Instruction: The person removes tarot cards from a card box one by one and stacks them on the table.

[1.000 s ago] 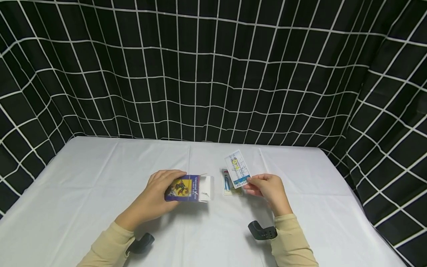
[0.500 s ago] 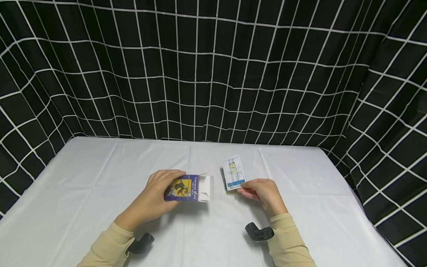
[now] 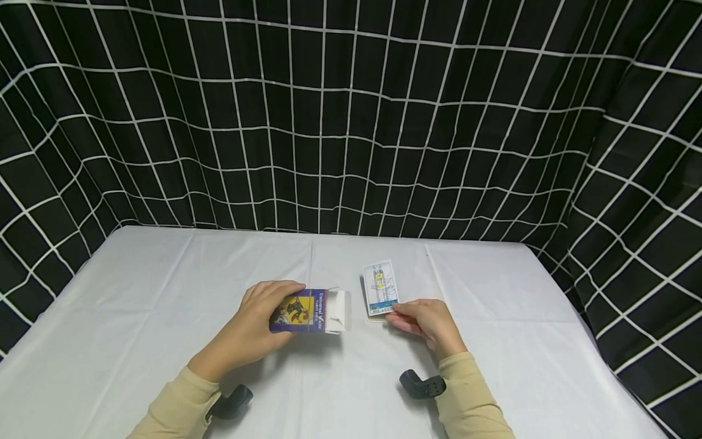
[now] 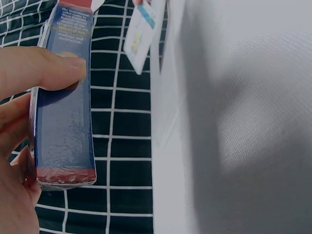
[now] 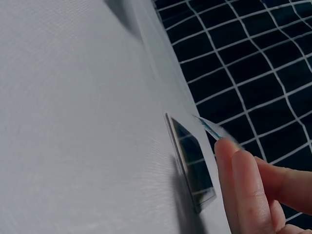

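My left hand [image 3: 258, 320] grips a purple tarot card box [image 3: 298, 310] across its closed end, the thumb on the near side. The box's white flap [image 3: 337, 310] hangs open toward the right. In the left wrist view the box's blue side [image 4: 66, 122] shows under my thumb [image 4: 63, 70]. Between thumb and fingers my right hand [image 3: 430, 323] pinches a tarot card [image 3: 381, 285] by its lower right corner, picture up. Beneath it a small stack of cards [image 3: 376, 319] lies on the table, mostly covered. In the right wrist view the held card [image 5: 217, 129] is apart from the stack [image 5: 192, 163].
A white cloth [image 3: 181, 292] covers the table. Behind it and along both sides hangs a black curtain [image 3: 340, 122] with a white grid. Dark wrist cameras [image 3: 422, 385] are worn on both wrists.
The right hand has shifted left and nearer the person, bringing the card lower and straighter over the stack, which is now mostly hidden. The left hand and box have stayed put.
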The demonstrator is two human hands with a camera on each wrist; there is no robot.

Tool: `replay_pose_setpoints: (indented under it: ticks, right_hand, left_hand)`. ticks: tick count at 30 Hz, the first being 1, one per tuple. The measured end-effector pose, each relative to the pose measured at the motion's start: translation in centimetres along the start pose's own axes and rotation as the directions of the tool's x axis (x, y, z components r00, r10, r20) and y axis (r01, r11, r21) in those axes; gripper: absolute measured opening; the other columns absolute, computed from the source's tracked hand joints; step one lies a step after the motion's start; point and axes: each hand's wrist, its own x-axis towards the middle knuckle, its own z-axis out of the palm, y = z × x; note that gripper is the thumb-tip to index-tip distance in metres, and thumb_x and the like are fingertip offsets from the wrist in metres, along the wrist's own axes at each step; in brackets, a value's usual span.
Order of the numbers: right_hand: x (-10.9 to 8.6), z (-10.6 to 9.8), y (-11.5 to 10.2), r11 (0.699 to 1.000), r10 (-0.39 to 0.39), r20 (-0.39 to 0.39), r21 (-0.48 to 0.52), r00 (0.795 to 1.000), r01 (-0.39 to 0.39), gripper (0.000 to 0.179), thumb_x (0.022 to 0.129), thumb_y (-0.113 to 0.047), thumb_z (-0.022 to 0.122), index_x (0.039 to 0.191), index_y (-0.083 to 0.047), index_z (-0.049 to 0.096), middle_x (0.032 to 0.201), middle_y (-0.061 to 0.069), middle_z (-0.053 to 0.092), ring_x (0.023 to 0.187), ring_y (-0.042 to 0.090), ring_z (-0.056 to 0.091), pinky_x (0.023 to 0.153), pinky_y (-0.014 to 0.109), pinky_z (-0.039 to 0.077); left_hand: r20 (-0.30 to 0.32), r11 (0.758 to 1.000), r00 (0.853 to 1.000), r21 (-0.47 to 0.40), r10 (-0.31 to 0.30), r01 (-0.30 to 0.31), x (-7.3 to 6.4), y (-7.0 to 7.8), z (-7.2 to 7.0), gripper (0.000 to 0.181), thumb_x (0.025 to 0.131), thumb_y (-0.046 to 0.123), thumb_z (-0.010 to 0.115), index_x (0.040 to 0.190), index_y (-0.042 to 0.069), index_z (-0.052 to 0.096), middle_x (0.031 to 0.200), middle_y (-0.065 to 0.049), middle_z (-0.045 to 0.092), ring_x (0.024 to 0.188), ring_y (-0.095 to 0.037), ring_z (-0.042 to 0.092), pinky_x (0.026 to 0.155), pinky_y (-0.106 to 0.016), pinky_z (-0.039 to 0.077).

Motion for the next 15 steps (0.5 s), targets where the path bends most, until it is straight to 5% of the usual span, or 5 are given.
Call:
replay_pose_setpoints:
  ticks: [6,15]
  right_hand:
    - [0.4,0.2,0.4,0.999,0.037,-0.019,0.018,0.999,-0.037,0.019,0.08,0.005,0.061,0.097,0.013,0.056,0.066,0.011,0.068,0.063,0.016,0.069,0.064,0.022,0.055]
    - [0.5,0.3,1.4,0.99,0.027,-0.065,-0.136,0.998,-0.036,0.023,0.082,-0.003,0.061,0.096,0.015,0.059,0.062,0.011,0.067,0.056,0.016,0.067,0.057,0.023,0.055]
  left_hand:
    - [0.008,1.0,1.0,-0.002,0.002,-0.002,0.2,0.1,0.0,0.072,0.065,0.01,0.077,0.131,0.017,0.048,0.13,0.002,0.053,0.118,-0.019,0.043,0.105,-0.043,0.026]
    - [0.002,1.0,1.0,0.002,0.001,-0.001,-0.1,0.2,0.2,0.072,0.065,0.011,0.077,0.131,0.018,0.049,0.13,0.002,0.053,0.119,-0.019,0.042,0.105,-0.043,0.026]
